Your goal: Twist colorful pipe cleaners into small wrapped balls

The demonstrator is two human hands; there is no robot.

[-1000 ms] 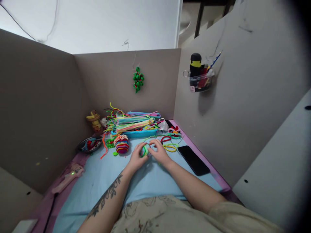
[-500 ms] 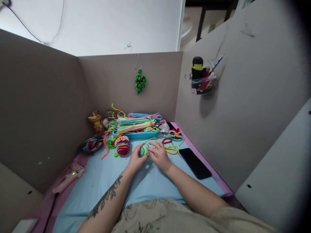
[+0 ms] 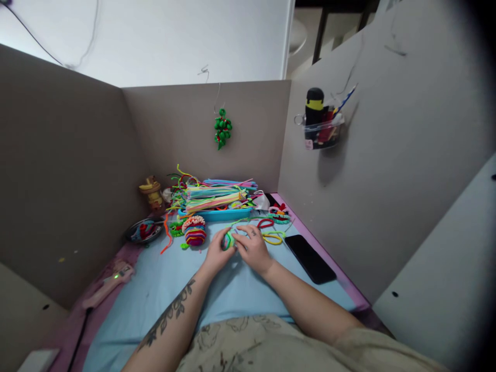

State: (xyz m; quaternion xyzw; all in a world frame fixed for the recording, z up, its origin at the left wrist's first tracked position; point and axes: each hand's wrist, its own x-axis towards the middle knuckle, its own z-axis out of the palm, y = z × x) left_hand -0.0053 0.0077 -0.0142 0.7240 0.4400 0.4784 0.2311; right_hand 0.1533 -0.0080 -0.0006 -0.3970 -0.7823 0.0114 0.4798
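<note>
Both hands meet over the blue mat (image 3: 163, 289). My left hand (image 3: 215, 255) and my right hand (image 3: 252, 248) grip a small green pipe-cleaner piece (image 3: 228, 240) between their fingers, which hide most of it. A striped pipe-cleaner ball (image 3: 194, 231) lies just left of my left hand. Yellow and red pipe-cleaner loops (image 3: 272, 236) lie just right of my right hand. Behind the hands, a blue tray (image 3: 217, 213) holds a pile of loose coloured pipe cleaners (image 3: 213, 194).
A black phone (image 3: 310, 251) lies at the right of the mat. A pink glue gun (image 3: 108, 283) rests at the left, a dark dish (image 3: 142, 231) and a small figurine (image 3: 152, 194) behind it. Grey partition walls enclose three sides; a green ornament (image 3: 222, 128) and a clear holder (image 3: 321, 124) hang on them.
The hands stay together on the green piece, their fingers shifting slightly around it. The view has wobbled a little.
</note>
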